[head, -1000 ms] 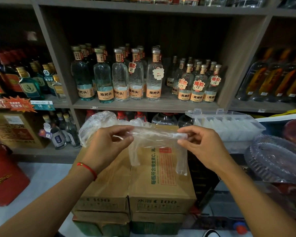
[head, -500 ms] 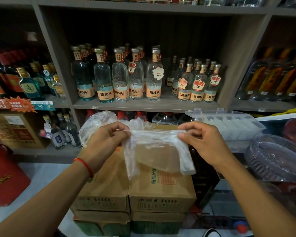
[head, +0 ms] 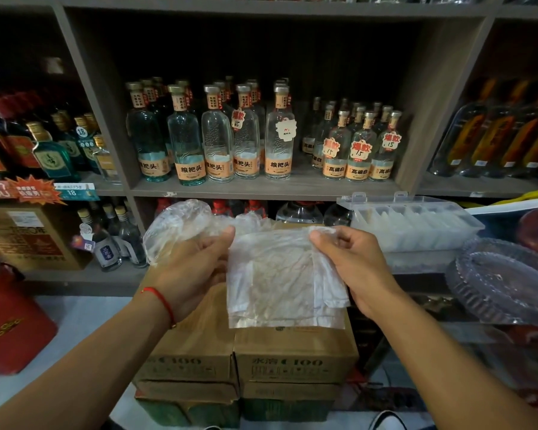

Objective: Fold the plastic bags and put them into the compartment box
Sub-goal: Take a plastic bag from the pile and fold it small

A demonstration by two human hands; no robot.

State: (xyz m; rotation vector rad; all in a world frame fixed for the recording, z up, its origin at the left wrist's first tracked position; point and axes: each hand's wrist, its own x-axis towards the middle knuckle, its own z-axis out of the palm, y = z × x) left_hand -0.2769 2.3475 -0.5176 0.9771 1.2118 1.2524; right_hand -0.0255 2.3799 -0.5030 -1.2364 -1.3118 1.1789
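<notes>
Folded plastic bag (head: pixel 280 274) was held mid-air over stacked cardboard boxes (head: pixel 246 352) — top corners pinched by left hand (head: pixel 187 268) and right hand (head: pixel 351 265). Compartment box (head: pixel 416 221) was seen at 2 o'clock, bottle shelves (head: pixel 261 189) at 12.

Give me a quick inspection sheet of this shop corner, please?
Surface: stacked brown cardboard cartons below the hands.
Job's things: clear crumpled plastic bag held up, partly folded; translucent plastic compartment box at right, lid open.
Clutter: loose clear plastic bags behind the left hand.
Grippers: left hand and right hand pinch the bag's top corners.
Cables: nothing seen.
Surroundings: grey wooden shelves of clear glass liquor bottles.
</notes>
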